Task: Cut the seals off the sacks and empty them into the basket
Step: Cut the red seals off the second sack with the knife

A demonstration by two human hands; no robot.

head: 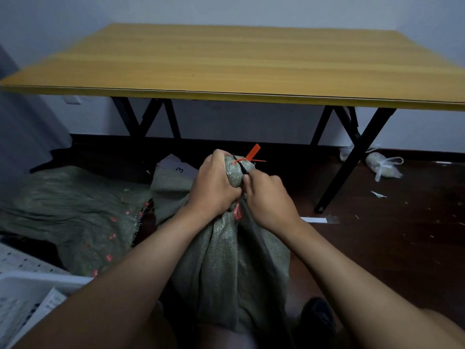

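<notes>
A green woven sack (pixel 234 260) stands upright on the floor between my forearms. My left hand (pixel 214 182) grips its bunched neck just under a red plastic seal (pixel 247 158) that ties the top. My right hand (pixel 269 197) holds a thin black cutting tool (pixel 243 168) whose tip lies at the seal's loop. The tool's handle is hidden inside my fist. A white perforated basket (pixel 22 283) sits at the lower left with some packets in it.
Flat green sacks (pixel 70 210) lie on the dark floor to the left. A yellow folding table (pixel 239 64) on black legs stands ahead. Small white bags (pixel 382 165) lie by its right leg. A white paper strip (pixel 314 219) lies on the floor.
</notes>
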